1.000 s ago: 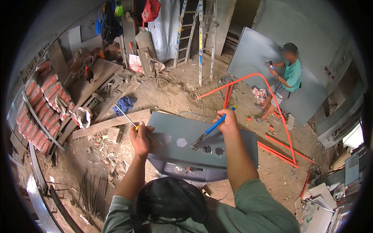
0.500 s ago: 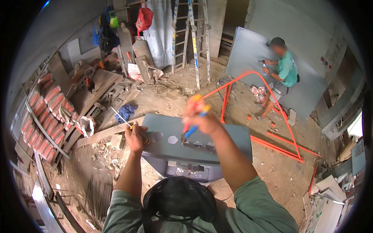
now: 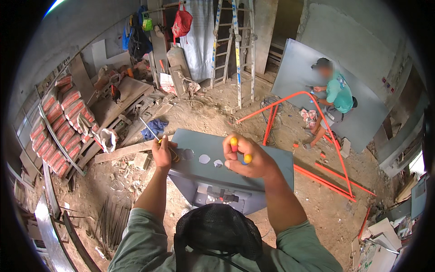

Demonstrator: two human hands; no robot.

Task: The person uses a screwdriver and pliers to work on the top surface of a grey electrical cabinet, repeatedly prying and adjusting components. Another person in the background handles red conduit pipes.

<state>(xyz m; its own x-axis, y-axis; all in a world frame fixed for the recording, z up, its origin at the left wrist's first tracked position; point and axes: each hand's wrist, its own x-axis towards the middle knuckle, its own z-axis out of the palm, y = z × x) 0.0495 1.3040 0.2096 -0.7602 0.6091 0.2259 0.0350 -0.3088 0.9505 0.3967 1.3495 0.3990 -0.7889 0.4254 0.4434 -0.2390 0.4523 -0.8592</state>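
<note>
Before me stands a grey sheet-metal box (image 3: 278, 165) with several round holes in its top face. My left hand (image 3: 161, 155) is closed around a screwdriver (image 3: 148, 127) at the box's left edge; its long thin shaft points up and left. Above the right part of the top, my right hand (image 3: 254, 162) grips pliers (image 3: 234, 142). Their handle ends, one red and yellow, one blue and yellow, stick up from my fist, and the jaws are hidden under it. On the box's near side sits a dark fitting (image 3: 222, 195), partly behind my cap (image 3: 213, 235).
A co-worker in a green shirt (image 3: 339, 93) crouches at a large grey sheet (image 3: 294, 63). Orange-red metal bars (image 3: 324, 183) lie and stand to the right. A stepladder (image 3: 238, 54) stands at the back. Stacked sacks (image 3: 63, 122) and planks (image 3: 124, 102) fill the left; a blue cloth (image 3: 154, 128) lies nearby.
My right hand has moved lower and turned, so the pliers' jaws, visible before, are now hidden and the handle ends face up. The left hand still holds the screwdriver. The view has shifted slightly.
</note>
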